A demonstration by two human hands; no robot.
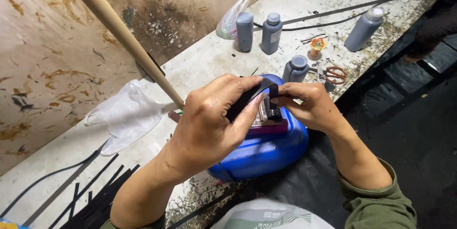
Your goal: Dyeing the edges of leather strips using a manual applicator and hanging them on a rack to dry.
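A black strip (250,96) is pinched between the left hand (209,124) and right hand (309,107). Both hands are clamped on it above a blue canister (271,150) on the desk (209,60).

A wooden pole (121,31) slanted down across the stained wall (43,57) at left. A crumpled clear plastic bag (124,114) lay on the near-left bench, black strips (95,195) fanned out nearer still. Farther off stood two grey bottles (259,31) side by side, another grey bottle (364,28) far right, and orange-handled scissors (336,74) between.
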